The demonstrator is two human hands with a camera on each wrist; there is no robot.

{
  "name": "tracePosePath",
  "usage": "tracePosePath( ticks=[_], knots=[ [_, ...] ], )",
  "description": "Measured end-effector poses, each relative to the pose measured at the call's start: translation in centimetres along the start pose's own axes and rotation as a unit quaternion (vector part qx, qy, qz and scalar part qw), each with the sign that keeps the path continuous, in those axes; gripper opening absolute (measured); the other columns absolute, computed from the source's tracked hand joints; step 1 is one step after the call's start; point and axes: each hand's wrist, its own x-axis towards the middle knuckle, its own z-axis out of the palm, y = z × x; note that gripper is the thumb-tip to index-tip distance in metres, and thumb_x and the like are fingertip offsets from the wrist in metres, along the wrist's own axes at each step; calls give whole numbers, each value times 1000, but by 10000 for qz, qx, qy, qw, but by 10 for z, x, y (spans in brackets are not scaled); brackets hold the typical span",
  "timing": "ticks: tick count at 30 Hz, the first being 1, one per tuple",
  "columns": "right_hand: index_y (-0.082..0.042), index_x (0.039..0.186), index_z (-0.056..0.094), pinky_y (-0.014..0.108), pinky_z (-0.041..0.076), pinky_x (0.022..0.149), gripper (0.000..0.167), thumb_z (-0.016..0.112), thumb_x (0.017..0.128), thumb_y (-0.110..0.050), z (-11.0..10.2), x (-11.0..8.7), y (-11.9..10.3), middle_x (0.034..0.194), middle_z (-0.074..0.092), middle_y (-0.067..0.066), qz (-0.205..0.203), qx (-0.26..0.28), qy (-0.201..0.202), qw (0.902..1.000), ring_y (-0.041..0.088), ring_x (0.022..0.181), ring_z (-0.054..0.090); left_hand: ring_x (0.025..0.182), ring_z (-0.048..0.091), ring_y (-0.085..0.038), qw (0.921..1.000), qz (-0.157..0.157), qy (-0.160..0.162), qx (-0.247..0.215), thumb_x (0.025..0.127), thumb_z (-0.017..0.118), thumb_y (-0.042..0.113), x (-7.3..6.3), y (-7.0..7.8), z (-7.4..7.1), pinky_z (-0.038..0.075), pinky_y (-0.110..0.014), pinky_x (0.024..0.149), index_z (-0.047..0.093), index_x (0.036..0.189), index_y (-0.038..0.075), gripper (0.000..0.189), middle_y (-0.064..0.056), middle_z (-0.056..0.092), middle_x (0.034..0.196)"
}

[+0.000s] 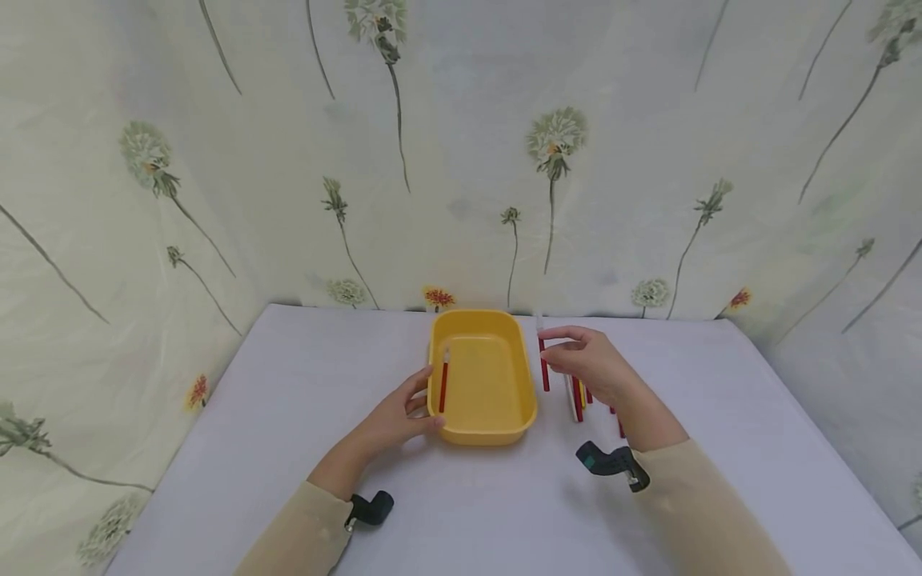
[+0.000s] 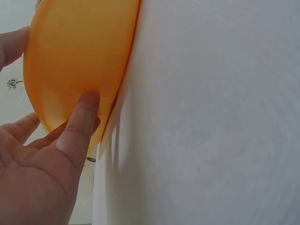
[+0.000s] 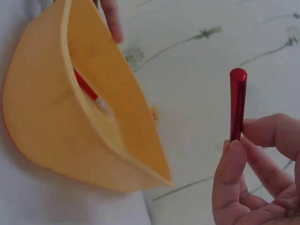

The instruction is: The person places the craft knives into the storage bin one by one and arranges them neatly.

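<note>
A yellow plastic tray (image 1: 484, 436) stands at the back middle of the table. My left hand (image 1: 398, 416) holds it at the near left corner, the thumb (image 2: 84, 117) against the outer wall and the fingers along the side. To the right of the tray, my right hand (image 1: 587, 364) pinches a red pen-like stick (image 1: 544, 372) with a pale end between thumb and fingertips; the stick's round red end (image 3: 238, 75) shows in the right wrist view. Inside the tray lies a similar red stick (image 1: 443, 388) with a pale tip.
Several more red sticks (image 1: 578, 404), with something white and yellow among them, lie on the white table (image 1: 461, 512) below my right hand, which partly hides them. A flower-patterned cloth (image 1: 461, 160) hangs behind the table and along its sides.
</note>
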Motion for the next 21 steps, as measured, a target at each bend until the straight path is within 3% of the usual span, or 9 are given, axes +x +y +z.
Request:
tracePosePath(
  ticks=[8, 15, 21],
  knots=[
    [-7, 137, 59, 40, 50, 101, 47, 72, 93, -17, 28, 17, -3, 128, 64, 15, -137, 170, -270, 9994, 29, 116, 63, 143, 41, -26, 10000, -11, -34, -72, 82, 84, 37, 1, -2, -1, 41, -44, 109, 27, 158, 32, 96, -4, 32, 160],
    [-11, 128, 66, 42, 51, 100, 38, 73, 92, -12, 52, 29, -8, 124, 66, 15, 37, 235, -341, 9991, 29, 110, 65, 142, 41, -27, 9997, 159, -111, -159, 83, 83, 33, 0, -2, -2, 42, -44, 109, 25, 160, 29, 96, -5, 32, 160],
    [-4, 130, 65, 40, 53, 97, 40, 73, 91, -10, 74, 36, -15, 123, 67, 14, 83, 330, -461, 9984, 28, 107, 67, 142, 41, -28, 9999, 88, -80, -104, 85, 82, 35, 0, -1, -1, 42, -46, 109, 24, 159, 30, 94, -6, 32, 160]
  ],
)
